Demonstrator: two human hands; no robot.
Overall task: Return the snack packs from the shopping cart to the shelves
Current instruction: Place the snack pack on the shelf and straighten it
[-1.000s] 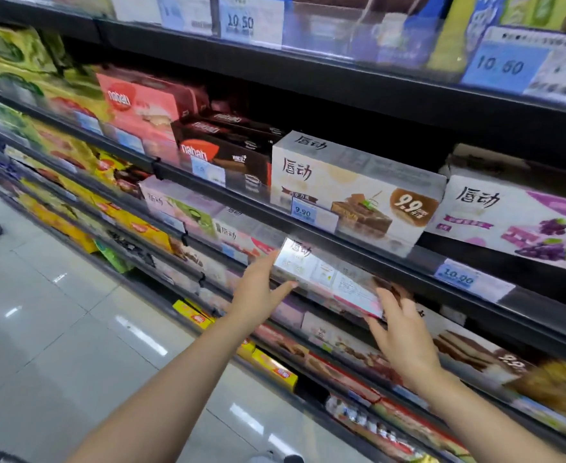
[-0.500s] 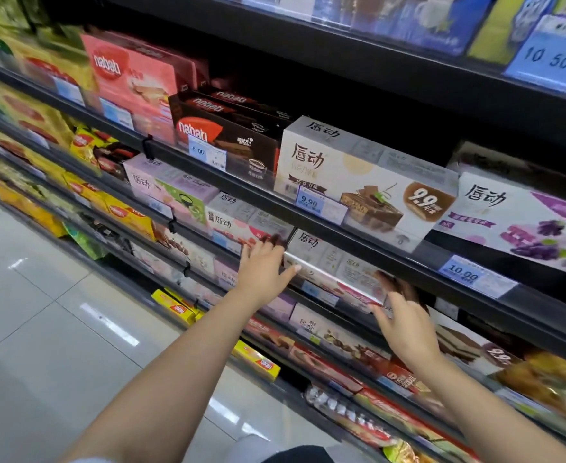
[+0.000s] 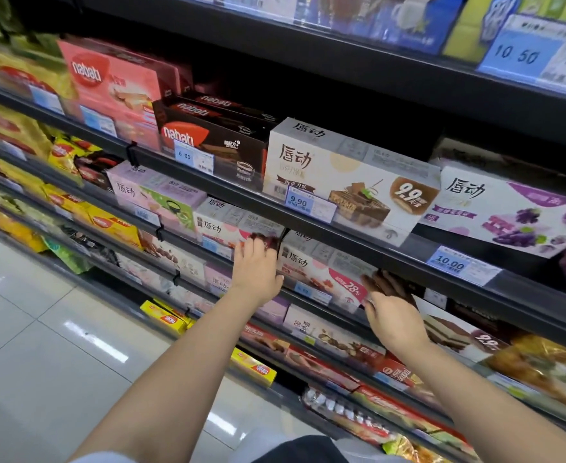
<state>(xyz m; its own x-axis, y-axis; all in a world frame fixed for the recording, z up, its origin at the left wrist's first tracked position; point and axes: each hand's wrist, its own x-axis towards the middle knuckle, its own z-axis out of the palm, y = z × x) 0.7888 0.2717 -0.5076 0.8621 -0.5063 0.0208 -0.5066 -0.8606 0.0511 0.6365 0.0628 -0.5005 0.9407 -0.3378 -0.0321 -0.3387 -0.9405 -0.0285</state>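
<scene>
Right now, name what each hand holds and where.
Both hold the white-and-pink snack box: left hand against its left end, right hand at its right end.

Snack pack [image 3: 321, 269]: printed cardboard, smooth, slight sheen. Shelves [image 3: 358, 242]: dark, matt front edge, looks like metal. Price tags [image 3: 308, 205]: paper behind clear glossy plastic. Floor [image 3: 41, 345]: glossy pale tile reflecting lights.

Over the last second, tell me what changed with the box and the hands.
The white snack box went from held tilted in front of the shelf to pushed back into its row, under the shelf edge. The left hand and right hand followed it in, fingers now at its two ends. The neighbouring boxes stayed put.
</scene>
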